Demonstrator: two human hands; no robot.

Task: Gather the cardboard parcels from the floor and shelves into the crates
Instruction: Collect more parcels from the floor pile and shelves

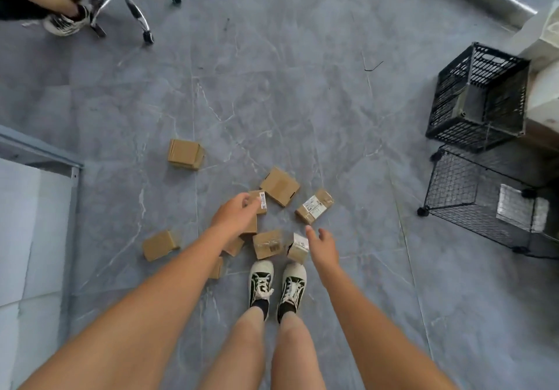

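Grey tiled floor (272, 102), left hand (234, 212) gripping a labelled parcel (260, 202), right hand (325, 244) open, empty.

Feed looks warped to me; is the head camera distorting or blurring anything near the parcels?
Head view: wide-angle bowing bends the grey metal shelf frame and black plastic crate at the edges; the left hand is slightly motion-blurred; brown cardboard parcels are sharp; lighting soft, shadows faint.

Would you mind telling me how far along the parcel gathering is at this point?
Barely begun, it seems. Done: nothing visible; the black plastic crate shows no parcels. In hand: the left hand reaches over a labelled parcel, grip unclear; the right hand hangs open beside another parcel. Left: the parcels scattered on the floor.
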